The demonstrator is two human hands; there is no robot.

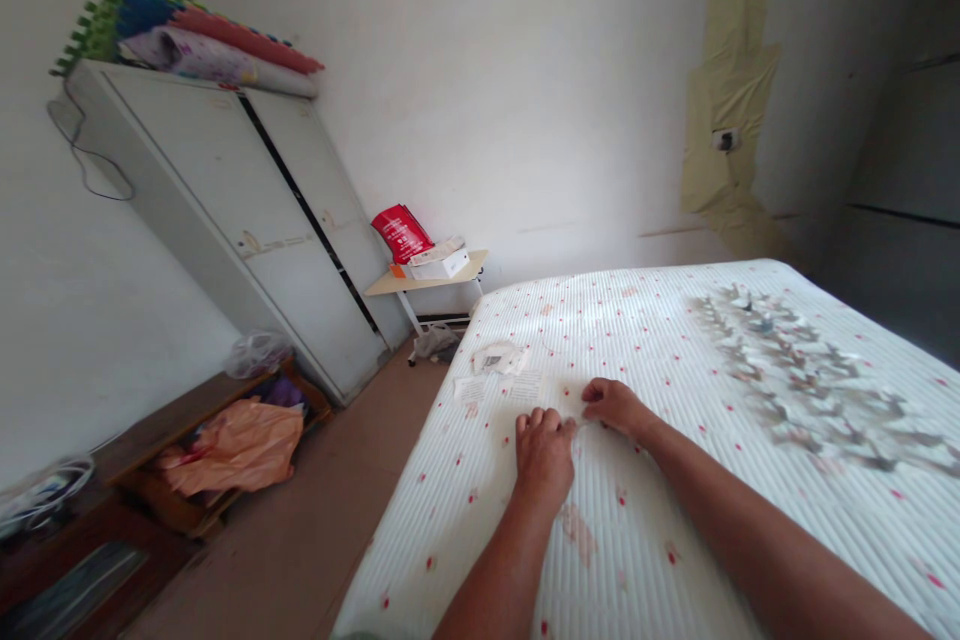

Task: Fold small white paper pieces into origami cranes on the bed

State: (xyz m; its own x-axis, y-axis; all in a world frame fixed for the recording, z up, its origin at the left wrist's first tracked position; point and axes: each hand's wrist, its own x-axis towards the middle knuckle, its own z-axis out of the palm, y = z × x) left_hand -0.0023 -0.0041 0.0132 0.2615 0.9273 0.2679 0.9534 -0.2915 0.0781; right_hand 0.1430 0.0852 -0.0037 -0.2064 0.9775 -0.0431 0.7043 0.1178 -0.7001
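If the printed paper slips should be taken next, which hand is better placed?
Probably the left hand: the printed paper slips lie just beyond it and toward its left, while the right hand is farther from them.

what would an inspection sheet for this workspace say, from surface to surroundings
Surface: white ribbed fabric mattress with red spots
Job's things: tiny pale piece, apparently between bare left hand and right hand, material unclear; small grey-white pieces clustered at right, blurred
Clutter: flat white printed slips and crumpled white wrapper beyond the left hand
Hands: close together, fingers bent, grip unclear
Cables: thin dark cable beside tall grey two-door cabinet
Surroundings: small pale-topped table bearing a glossy red bag
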